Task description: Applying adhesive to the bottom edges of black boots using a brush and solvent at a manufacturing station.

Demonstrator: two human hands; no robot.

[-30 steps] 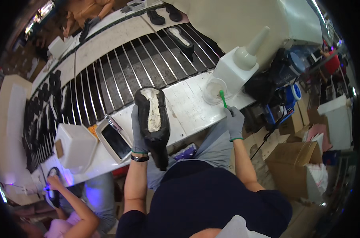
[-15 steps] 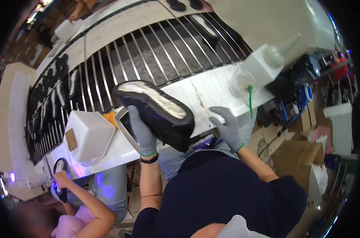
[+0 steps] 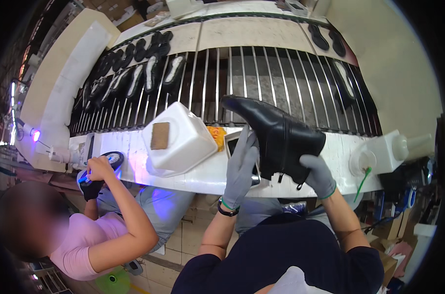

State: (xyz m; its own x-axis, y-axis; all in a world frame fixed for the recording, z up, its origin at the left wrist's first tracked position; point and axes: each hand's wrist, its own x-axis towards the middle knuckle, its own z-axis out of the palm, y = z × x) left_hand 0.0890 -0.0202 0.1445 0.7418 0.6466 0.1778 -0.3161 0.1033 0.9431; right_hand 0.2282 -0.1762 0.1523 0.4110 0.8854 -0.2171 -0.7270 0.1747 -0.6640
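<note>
Head view shows one glossy black ankle boot [image 3: 274, 130] with a side zip, toe pointing left and sole tipped away, held over the white table [image 3: 337, 169]. The right hand's [image 3: 319, 175] grip grasps its rear; the left hand [image 3: 241, 170] lies straight-fingered against its front, whether clenched I cannot tell. Rightward stand one white nozzle bottle [image 3: 383, 148], one clear cup [image 3: 357, 164] and one green stick [image 3: 362, 185].

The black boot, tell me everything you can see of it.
The boot is shiny, smooth, leather-looking, with a seam or zip along its shaft and small tabs at the opening. It is held upside down at the table, toe toward the upper left, shaft downward. The left hand touches its front; the right hand grips the shaft's back.
</note>
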